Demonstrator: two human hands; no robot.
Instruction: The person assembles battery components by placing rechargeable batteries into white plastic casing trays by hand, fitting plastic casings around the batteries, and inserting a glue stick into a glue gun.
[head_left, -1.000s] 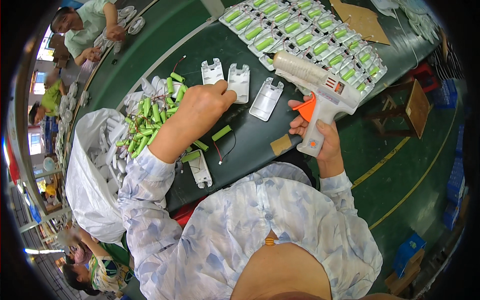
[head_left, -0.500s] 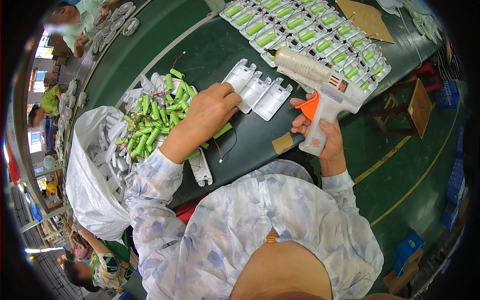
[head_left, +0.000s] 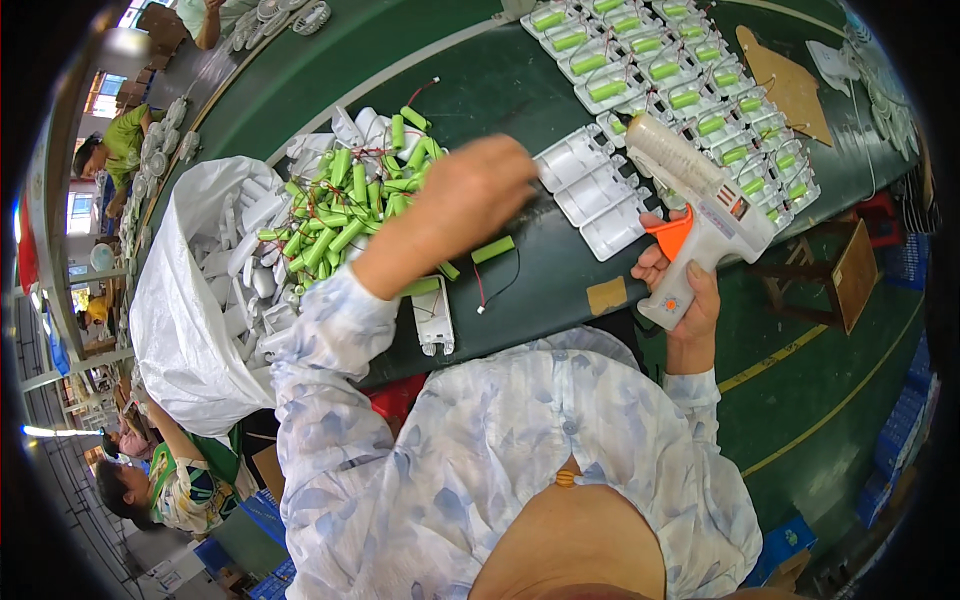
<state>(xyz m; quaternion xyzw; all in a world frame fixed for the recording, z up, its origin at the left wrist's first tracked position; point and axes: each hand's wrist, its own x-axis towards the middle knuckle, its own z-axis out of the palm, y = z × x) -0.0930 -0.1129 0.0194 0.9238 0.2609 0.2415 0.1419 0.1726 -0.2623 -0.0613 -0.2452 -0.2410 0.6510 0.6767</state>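
**Empty casings in a neat row, glue gun at the ready**

Three white casings (head_left: 597,193) lie side by side on the dark green tabletop (head_left: 550,285), hollow faces up, just beside a larger block of filled casings (head_left: 685,98), each with a green cell. The left hand (head_left: 478,188) is over the near end of the row, fingers curled but blurred; whether it touches a casing or holds anything, I cannot tell. The right hand (head_left: 697,318) grips the handle of a glue gun (head_left: 700,185), its fingers close to the orange trigger (head_left: 672,235).

Lining the casings up well probably means light fingertip pressure on the outer edges, so they sit flush without riding over one another. The gun's barrel reaches over the casings, so a steady right wrist and no squeeze on the trigger should keep stray glue off them. A loose cell (head_left: 493,250) lies near the left forearm, its wires trailing on the tabletop; a sleeve could snag them, as it could those of the heaped cells (head_left: 340,205), so a raised forearm seems wise.
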